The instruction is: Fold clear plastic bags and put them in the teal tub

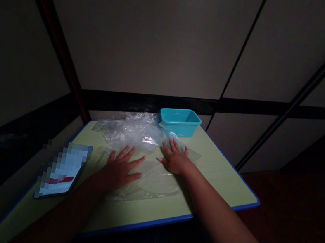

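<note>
A clear plastic bag (pixel 158 183) lies spread out on the table in front of me. My left hand (pixel 120 170) rests on its left part with the fingers spread. Farther right, my right hand (pixel 174 159) lies palm down with its fingers apart, over the bag's upper right part. Beyond both hands is a crumpled heap of clear plastic (pixel 134 129). Whether the heap and the flat bag are separate pieces, I cannot tell.
A turquoise plastic basket (pixel 181 130) stands at the table's far right, touching or close to the plastic. On the left lies a phone or tablet (pixel 68 167), partly blurred out. The pale green table (pixel 218 177) has a blue edge. Panelled doors (pixel 164 42) rise behind it.
</note>
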### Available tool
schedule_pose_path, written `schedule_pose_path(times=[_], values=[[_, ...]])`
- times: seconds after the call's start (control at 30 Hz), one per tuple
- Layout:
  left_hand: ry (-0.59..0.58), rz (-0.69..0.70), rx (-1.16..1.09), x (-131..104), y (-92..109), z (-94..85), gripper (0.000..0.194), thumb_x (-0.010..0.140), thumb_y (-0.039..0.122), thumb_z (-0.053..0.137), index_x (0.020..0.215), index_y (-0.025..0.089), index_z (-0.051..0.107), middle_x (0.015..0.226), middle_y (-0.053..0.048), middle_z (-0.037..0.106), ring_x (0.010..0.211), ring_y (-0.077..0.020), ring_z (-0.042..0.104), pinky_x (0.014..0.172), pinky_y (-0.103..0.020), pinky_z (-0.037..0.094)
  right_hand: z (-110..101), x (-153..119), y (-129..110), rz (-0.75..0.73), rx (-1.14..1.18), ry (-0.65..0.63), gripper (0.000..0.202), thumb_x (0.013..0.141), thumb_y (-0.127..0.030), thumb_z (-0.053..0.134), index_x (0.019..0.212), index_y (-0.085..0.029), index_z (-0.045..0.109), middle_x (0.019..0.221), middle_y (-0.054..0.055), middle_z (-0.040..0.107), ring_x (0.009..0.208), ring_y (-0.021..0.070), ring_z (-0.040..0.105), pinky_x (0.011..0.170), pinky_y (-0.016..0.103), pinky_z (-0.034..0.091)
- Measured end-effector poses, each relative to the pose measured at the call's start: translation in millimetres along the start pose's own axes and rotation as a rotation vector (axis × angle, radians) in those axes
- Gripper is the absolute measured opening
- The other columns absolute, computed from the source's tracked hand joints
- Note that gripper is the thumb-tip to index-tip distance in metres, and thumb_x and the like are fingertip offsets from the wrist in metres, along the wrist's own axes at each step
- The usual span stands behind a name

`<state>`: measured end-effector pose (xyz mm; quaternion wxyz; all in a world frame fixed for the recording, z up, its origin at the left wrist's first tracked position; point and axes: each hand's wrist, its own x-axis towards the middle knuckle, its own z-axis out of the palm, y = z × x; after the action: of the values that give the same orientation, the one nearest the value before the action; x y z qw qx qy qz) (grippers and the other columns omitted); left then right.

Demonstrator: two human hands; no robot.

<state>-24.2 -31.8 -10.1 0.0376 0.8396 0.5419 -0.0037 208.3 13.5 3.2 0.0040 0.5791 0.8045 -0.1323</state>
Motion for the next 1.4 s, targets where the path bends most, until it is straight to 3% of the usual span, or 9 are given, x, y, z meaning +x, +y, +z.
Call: schedule_pose_path(times=[0.17, 0.53, 1.03, 1.2, 1.3, 1.4], values=[[-0.07, -0.041, -0.013, 1.8, -0.4, 4.3, 0.064, 0.087, 0.059, 0.039, 0.144, 0.037, 0.02, 0.154, -0.011, 0.012, 0.14, -0.0354, 0.001, 0.102, -0.067, 0.013, 1.5, 3.2, 2.9, 0.073, -0.04, 0.043, 0.073, 0.089, -0.05, 0.037, 0.148, -0.025, 0.001, 0.153, 0.009, -0.013, 0.14, 0.0263, -0.015, 0.101, 0.067, -0.004], [-0.021, -0.031, -0.038, 1.6, -5.1, 9.7, 0.062, 0.089, 0.055, 0.037, 0.144, 0.034, 0.02, 0.153, -0.012, 0.01, 0.14, -0.0339, 0.002, 0.102, -0.067, 0.011, 2.4, 4.7, 11.0, 0.139, -0.102, 0.196, 0.068, 0.091, -0.043, 0.041, 0.148, -0.027, 0.007, 0.154, 0.009, -0.008, 0.141, 0.0238, -0.01, 0.102, 0.066, 0.0], [0.053, -0.06, -0.095, -1.2, -2.8, -5.7, 0.058, 0.092, 0.047, 0.033, 0.145, 0.028, 0.022, 0.153, -0.013, 0.009, 0.141, -0.0304, 0.001, 0.104, -0.064, 0.012, -0.9, 0.8, 7.3, 0.058, -0.039, 0.12, 0.069, 0.091, -0.048, 0.038, 0.148, -0.024, 0.007, 0.153, 0.01, -0.012, 0.14, 0.0258, -0.011, 0.101, 0.068, 0.003], [0.101, -0.049, -0.126, -1.3, -6.5, -11.5, 0.063, 0.09, 0.05, 0.033, 0.146, 0.024, 0.019, 0.153, -0.013, 0.0, 0.141, -0.0301, -0.002, 0.105, -0.062, 0.012, 0.8, -6.7, -3.2, -0.106, -0.016, 0.144, 0.074, 0.089, -0.055, 0.038, 0.148, -0.021, 0.009, 0.153, 0.012, -0.009, 0.141, 0.0285, -0.009, 0.103, 0.066, 0.001], [0.039, -0.011, -0.112, -4.0, -9.5, -12.8, 0.089, 0.078, 0.061, 0.049, 0.148, 0.021, 0.01, 0.152, -0.015, -0.01, 0.139, -0.0336, -0.005, 0.105, -0.062, 0.012, 3.8, -16.8, -15.3, -0.33, 0.004, 0.107, 0.064, 0.092, -0.048, 0.036, 0.148, -0.025, 0.012, 0.154, 0.009, -0.004, 0.141, 0.0262, -0.004, 0.105, 0.062, 0.0], [-0.077, 0.011, -0.096, -8.7, -8.3, -13.0, 0.112, 0.067, 0.067, 0.056, 0.147, 0.013, 0.001, 0.15, -0.018, -0.012, 0.139, -0.0347, -0.007, 0.106, -0.062, 0.011, 6.1, -28.8, -27.3, -0.504, 0.038, -0.013, 0.065, 0.093, -0.05, 0.034, 0.148, -0.028, 0.008, 0.154, 0.007, -0.002, 0.141, 0.0261, -0.001, 0.107, 0.06, 0.002]])
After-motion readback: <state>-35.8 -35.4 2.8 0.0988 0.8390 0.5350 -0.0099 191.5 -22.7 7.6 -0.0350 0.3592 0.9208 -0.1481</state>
